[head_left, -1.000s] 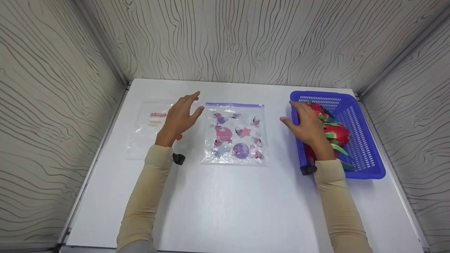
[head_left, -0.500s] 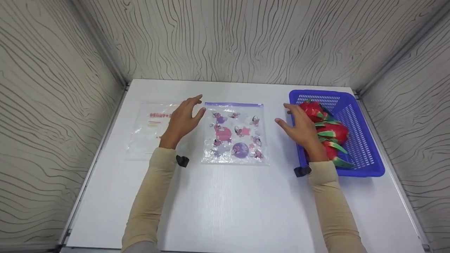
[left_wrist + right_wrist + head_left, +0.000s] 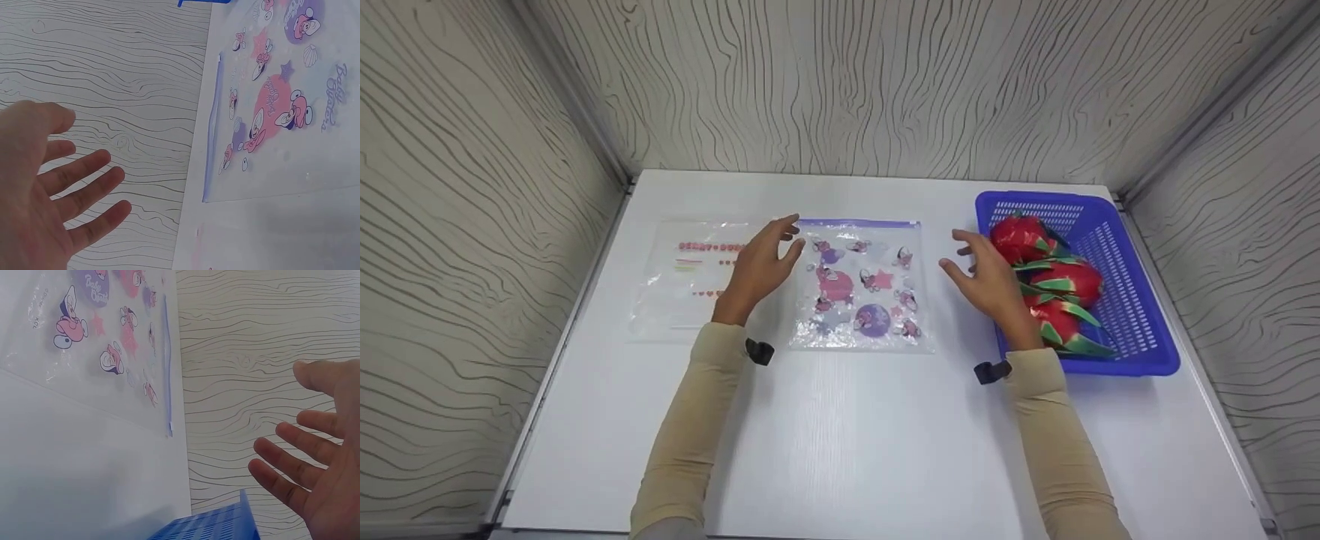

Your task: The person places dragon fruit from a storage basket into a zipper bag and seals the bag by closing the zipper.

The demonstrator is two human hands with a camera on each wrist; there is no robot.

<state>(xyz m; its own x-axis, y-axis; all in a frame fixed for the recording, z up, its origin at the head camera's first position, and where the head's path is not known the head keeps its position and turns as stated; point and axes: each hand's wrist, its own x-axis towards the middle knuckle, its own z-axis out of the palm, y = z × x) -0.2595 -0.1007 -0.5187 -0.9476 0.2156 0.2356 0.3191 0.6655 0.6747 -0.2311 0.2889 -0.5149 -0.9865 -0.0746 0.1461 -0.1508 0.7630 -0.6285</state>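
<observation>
A clear zip bag [image 3: 859, 289] with pink and purple cartoon prints and a purple zip strip lies flat between my hands. My left hand [image 3: 763, 266] hovers with fingers loosely spread at its left side, overlapping a second clear bag [image 3: 667, 300] with red lettering in the head view. On the other side, my right hand [image 3: 988, 281] is held over the gap between the printed bag and a blue basket [image 3: 1140, 300], its fingers relaxed. Both palms show bare in the wrist views. Several red dragon fruits [image 3: 1069, 281] with green leaf tips sit in the basket's left half.
All of this stands on a white table [image 3: 840, 442] walled in by wood-grain panels [image 3: 840, 90] at the back and both sides. The basket's raised rim is close beside my right forearm.
Both hands have drifted inward and slightly toward me. My right hand has moved left off the basket, so more of the dragon fruits show; more of the left bag's lettering is uncovered.
</observation>
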